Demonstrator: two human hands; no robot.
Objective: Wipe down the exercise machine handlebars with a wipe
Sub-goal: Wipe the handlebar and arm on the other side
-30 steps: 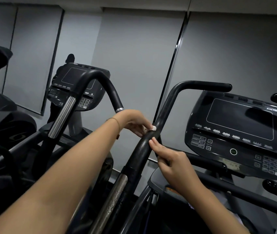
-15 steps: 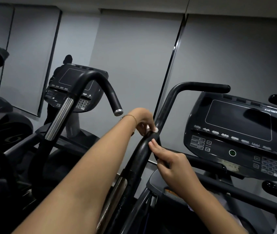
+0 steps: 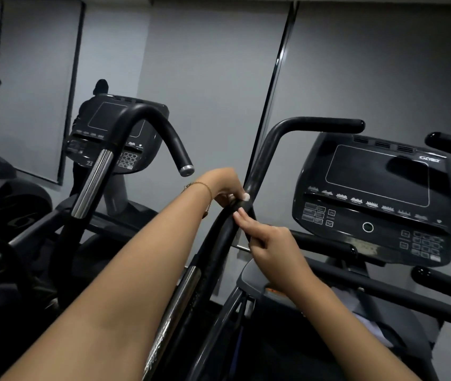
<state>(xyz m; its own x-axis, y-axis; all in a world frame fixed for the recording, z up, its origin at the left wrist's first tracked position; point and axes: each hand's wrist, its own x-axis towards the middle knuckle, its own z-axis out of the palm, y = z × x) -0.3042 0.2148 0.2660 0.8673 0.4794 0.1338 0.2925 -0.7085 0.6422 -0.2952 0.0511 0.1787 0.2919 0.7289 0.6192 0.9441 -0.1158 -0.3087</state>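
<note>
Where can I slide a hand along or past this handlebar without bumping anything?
Free: the handlebar above both hands, bare up to its horizontal end, and the wall gap between that stretch and the console. Crowded: below the left hand and right hand, where the chrome tube and the lower bars pack close together.

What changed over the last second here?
Nothing visibly moved: the left hand still grips the black curved handlebar, and the right hand still holds it just below. Only the camera view drifted slightly.
</note>
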